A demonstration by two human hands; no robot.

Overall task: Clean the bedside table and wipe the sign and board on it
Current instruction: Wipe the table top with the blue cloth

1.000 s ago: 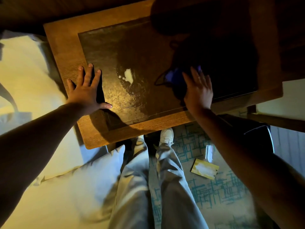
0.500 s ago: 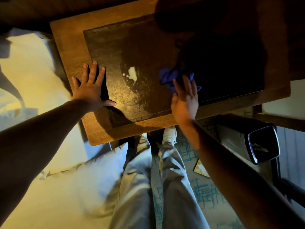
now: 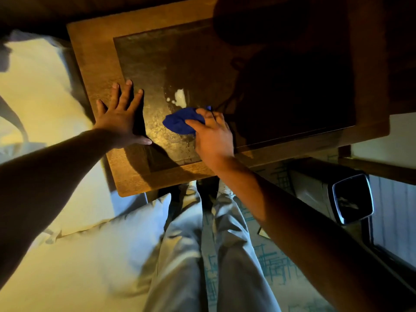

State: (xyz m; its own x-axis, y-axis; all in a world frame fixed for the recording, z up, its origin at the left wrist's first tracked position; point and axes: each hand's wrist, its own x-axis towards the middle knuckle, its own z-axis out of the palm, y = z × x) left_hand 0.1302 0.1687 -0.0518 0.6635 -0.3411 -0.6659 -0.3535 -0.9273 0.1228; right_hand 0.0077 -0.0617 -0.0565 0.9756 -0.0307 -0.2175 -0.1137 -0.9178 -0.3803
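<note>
A wooden bedside table [image 3: 94, 70] with a dark glass top [image 3: 180, 64] is seen from above. The left hand [image 3: 122, 119] is laid flat on the table's left side, its fingers [image 3: 126, 93] straight and spread wide, the fingertips resting at the glass edge and the thumb stretched out toward the right. A blue cloth [image 3: 180, 121] is pressed onto the glass under the right hand [image 3: 212, 134]; the fingers [image 3: 195, 123] of that hand are bent over the cloth's right part, and the bunched left part of the cloth is left showing beyond the fingertips. Whether the cloth is gripped or only pushed down cannot be told. A white smear [image 3: 180, 99] is seen on the glass just beyond the cloth, a little past the right fingertips, with small white specks beside it. The far right half of the glass is covered by deep shadow, and nothing can be made out there. A pale pillow [image 3: 40, 91] lies left of the left hand, just beside the table. Grey trousers [image 3: 220, 255] and patterned carpet [image 3: 270, 266] are visible below the wrists, and a bin [image 3: 351, 199] with a dark lid stands to the right of the right forearm.
</note>
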